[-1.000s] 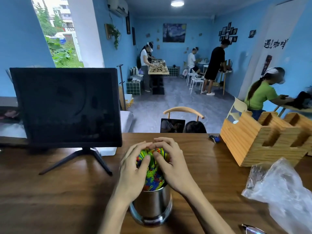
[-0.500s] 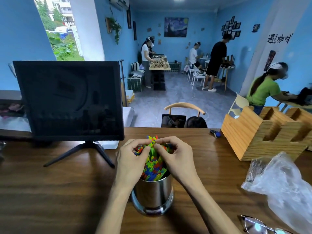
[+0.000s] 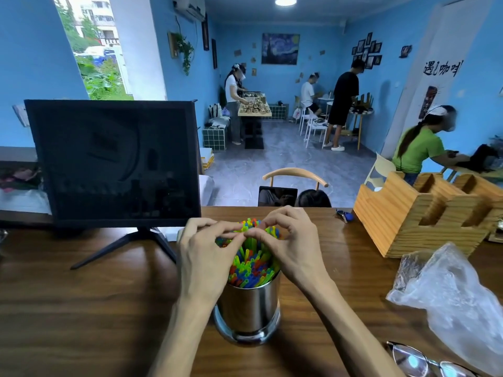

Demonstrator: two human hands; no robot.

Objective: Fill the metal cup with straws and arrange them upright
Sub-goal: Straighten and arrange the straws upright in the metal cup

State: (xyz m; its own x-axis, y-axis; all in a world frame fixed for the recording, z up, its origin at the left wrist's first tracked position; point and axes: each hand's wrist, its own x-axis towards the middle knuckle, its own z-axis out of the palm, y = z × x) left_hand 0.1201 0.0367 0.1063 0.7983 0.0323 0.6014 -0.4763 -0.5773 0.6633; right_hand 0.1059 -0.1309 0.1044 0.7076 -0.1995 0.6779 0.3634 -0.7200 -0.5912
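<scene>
A shiny metal cup (image 3: 249,308) stands on the wooden table (image 3: 81,308) right in front of me. It is packed with upright coloured straws (image 3: 251,265) in green, blue, red and yellow. My left hand (image 3: 202,257) curls around the left side of the bundle, fingertips pinching straw tops. My right hand (image 3: 292,246) curls around the right side and pinches straw tops too. The two sets of fingertips meet above the middle of the bundle. The far straws are partly hidden behind my fingers.
A dark monitor (image 3: 114,161) on a tripod stand sits at the left. A wooden slotted holder (image 3: 424,213) and a crumpled clear plastic bag (image 3: 451,297) lie at the right, with glasses (image 3: 430,363) near the front edge. Small keys (image 3: 344,214) lie at the far edge.
Both hands have risen from pressing down over the straw tops to pinching them from the sides. More of the straws now shows between my hands.
</scene>
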